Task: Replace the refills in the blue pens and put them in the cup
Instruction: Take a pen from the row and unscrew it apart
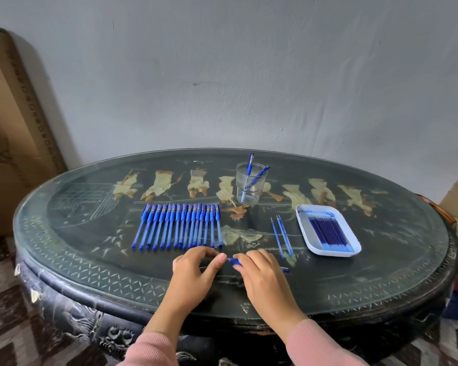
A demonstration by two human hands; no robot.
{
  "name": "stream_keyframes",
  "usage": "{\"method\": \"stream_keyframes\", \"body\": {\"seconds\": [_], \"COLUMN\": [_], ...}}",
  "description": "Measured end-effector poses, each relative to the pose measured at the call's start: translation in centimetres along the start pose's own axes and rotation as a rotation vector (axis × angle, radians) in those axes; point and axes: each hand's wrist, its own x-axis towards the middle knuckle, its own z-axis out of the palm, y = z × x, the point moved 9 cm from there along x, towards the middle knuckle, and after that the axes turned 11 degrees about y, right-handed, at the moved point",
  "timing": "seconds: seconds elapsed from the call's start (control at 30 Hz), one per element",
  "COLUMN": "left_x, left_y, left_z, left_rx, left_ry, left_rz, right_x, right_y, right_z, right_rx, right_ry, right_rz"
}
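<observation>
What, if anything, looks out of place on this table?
Nothing spilled. Two loose refills lie on the table beside the white tray, not in it. Its rim is chipped at front left. Left hand and right hand hold one pen.

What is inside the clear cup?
Two blue pens lean inside the clear cup, caps sticking above its rim. Nothing else shows through the glass; the pens' lower tips blur at the thick base.

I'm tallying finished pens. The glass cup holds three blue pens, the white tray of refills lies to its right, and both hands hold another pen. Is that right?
Not quite. The head view shows two blue pens in the glass cup, not three. The rest stands: the white tray of refills lies to its right, and the left hand and right hand hold another pen.
</observation>
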Motion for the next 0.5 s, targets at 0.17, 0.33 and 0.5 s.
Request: {"method": "stream_keyframes", "body": {"seconds": [0.17, 0.33, 0.5], "left_x": [0.05, -0.02, 0.09], "left_y": [0.20, -0.26, -0.52], "left_z": [-0.24, -0.41, -0.55], "left_rx": [-0.100, -0.115, -0.099], "left_ry": [-0.028, -0.015, 0.003], "left_rz": [-0.016, -0.106, -0.136], "right_x": [-0.06, 0.08, -0.12], "right_y": [0.11, 0.08, 0.41], "right_z": [0.05, -0.10, 0.14], "right_rx": [-0.008, 0.003, 0.004], "right_ry": [-0.013, -0.016, -0.030], "right_rz": [0.013, 0.015, 0.046]}}
